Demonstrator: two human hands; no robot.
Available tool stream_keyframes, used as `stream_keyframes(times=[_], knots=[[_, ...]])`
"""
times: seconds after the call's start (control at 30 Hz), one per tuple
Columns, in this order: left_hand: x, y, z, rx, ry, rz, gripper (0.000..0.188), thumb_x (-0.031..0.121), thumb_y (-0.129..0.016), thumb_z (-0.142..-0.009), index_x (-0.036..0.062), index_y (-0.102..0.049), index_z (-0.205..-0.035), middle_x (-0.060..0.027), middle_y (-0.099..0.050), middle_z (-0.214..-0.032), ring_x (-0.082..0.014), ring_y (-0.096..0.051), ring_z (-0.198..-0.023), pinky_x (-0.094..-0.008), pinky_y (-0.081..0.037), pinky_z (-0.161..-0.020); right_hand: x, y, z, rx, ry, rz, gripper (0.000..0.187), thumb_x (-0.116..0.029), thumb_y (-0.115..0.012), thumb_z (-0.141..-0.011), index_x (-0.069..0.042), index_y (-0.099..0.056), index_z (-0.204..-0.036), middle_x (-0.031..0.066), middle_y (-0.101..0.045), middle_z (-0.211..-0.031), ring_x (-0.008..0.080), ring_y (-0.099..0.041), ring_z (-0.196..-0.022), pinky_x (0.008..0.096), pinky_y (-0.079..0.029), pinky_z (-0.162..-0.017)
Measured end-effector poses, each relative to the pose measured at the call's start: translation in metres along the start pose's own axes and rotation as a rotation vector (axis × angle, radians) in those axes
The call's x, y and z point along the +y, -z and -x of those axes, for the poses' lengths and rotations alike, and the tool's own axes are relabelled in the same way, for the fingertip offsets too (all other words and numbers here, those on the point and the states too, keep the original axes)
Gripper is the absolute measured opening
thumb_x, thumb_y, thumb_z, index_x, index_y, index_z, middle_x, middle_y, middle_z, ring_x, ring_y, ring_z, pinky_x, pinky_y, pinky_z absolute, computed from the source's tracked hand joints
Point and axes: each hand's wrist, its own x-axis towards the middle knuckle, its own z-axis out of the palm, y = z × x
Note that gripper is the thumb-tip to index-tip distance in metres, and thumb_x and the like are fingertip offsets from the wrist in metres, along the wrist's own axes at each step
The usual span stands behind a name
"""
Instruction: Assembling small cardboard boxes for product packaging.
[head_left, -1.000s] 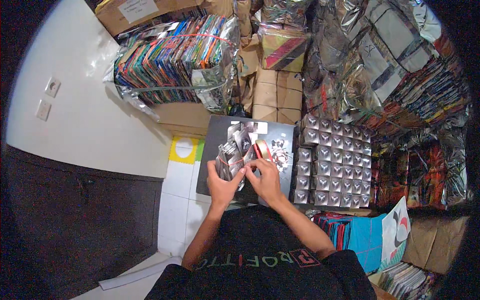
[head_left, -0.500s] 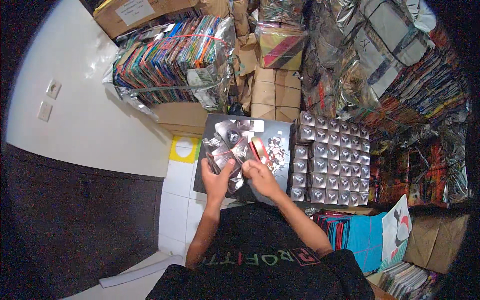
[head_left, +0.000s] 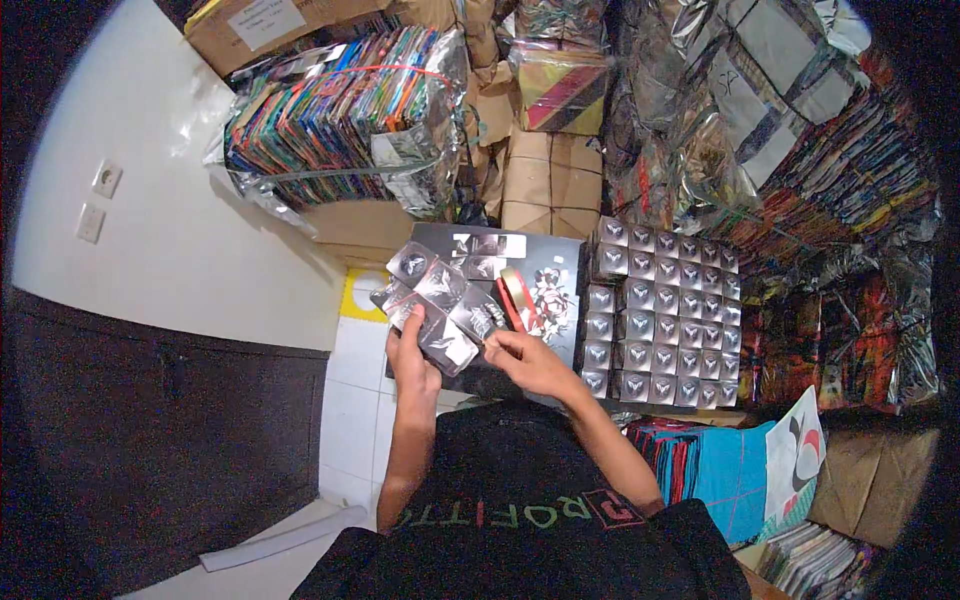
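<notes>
Cramped stockroom, foil-wrapped stacks (head_left: 340,120) all around. Left hand (head_left: 412,352) clamped on fan of glossy silver cards (head_left: 440,305); right hand (head_left: 525,360) pinches fan's edge. Cards look light, thin, slippery; best gripped by edges.

This looks like a cramped stockroom or packing corner of a small trading business. Goods are piled high on all sides: a plastic-wrapped bundle of colourful flat packets (head_left: 330,110), brown cardboard cartons (head_left: 545,190), and crinkled silver foil bags (head_left: 720,110) stuffed with more packets. A neat block of small silver-printed boxes (head_left: 665,310) stands stacked in rows just beside a dark flat board (head_left: 560,265). A plain white wall (head_left: 150,230) with switch plates and a white tiled floor (head_left: 350,400) frame the little free space.
</notes>
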Motion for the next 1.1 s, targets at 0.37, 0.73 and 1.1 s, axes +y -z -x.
stream_keyframes(times=[0.37, 0.73, 1.1], knots=[[-0.006, 0.006, -0.011, 0.055, 0.080, 0.118, 0.038, 0.018, -0.073, -0.095, 0.0027, -0.061, -0.127, -0.0080, -0.069, -0.116, -0.0220, -0.068, -0.105, -0.0390, -0.056, -0.093, 0.017, -0.007, -0.001, 0.083, 0.300, -0.050, 0.020, -0.022, -0.064, -0.100, -0.003, -0.059, -0.095, 0.0008, -0.058, -0.086, 0.0135, -0.054, -0.082, 0.0295, -0.043, -0.074], [0.008, 0.004, -0.010, -0.027, 0.182, 0.125, 0.039, 0.026, -0.068, -0.098, 0.0050, -0.060, -0.129, -0.0077, -0.070, -0.118, -0.0240, -0.068, -0.108, -0.0418, -0.055, -0.095, 0.005, 0.009, 0.004, 0.103, 0.203, 0.152, 0.019, -0.018, -0.072, -0.091, -0.003, -0.063, -0.090, 0.0044, -0.062, -0.088, 0.0209, -0.058, -0.090, 0.0360, -0.045, -0.085], [-0.006, 0.011, -0.011, -0.053, 0.247, 0.085, 0.040, 0.025, -0.067, -0.098, 0.0041, -0.059, -0.131, -0.0089, -0.070, -0.120, -0.0242, -0.069, -0.107, -0.0409, -0.056, -0.093, 0.003, 0.004, 0.008, 0.127, 0.351, 0.025, 0.011, -0.009, -0.065, -0.086, 0.001, -0.062, -0.082, 0.0104, -0.067, -0.093, 0.0209, -0.062, -0.101, 0.0354, -0.047, -0.092]])
